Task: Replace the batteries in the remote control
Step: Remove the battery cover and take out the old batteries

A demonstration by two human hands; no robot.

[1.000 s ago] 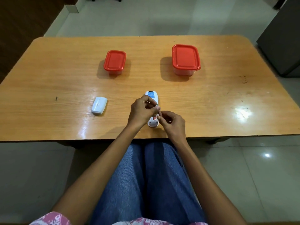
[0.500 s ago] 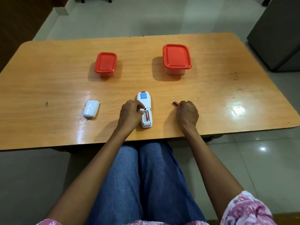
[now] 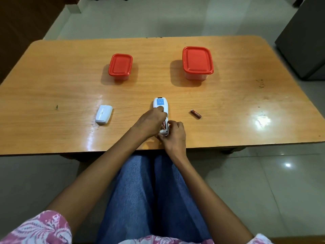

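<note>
A: Why is the cover (image 3: 104, 114) set so far left of the remote (image 3: 161, 110)?

B: It seems to be parked there, flat on the table (image 3: 52, 81) and well apart from the work, so that the open bay is kept free.

A: And how is the remote held?

B: It is laid face down near the front edge. It is pinned by the left hand (image 3: 151, 122), whose fingers are pressed on its back just above the bay. Its near end is pinched by the right hand (image 3: 174, 136), with the fingertips at the one cell (image 3: 164, 124) seen in the bay. Whether that cell is gripped cannot be told.

A: The loose battery (image 3: 196, 114)?

B: It is left just right of the remote, touched by nothing, within easy reach of the right hand.

A: Is room left for moving?

B: Plenty. Bare wood is left on both sides, and the small box (image 3: 120, 65) and big box (image 3: 197, 60) are kept well back. Only the front edge is close: the remote's near end is judged to be at some risk of being pulled off it.
</note>
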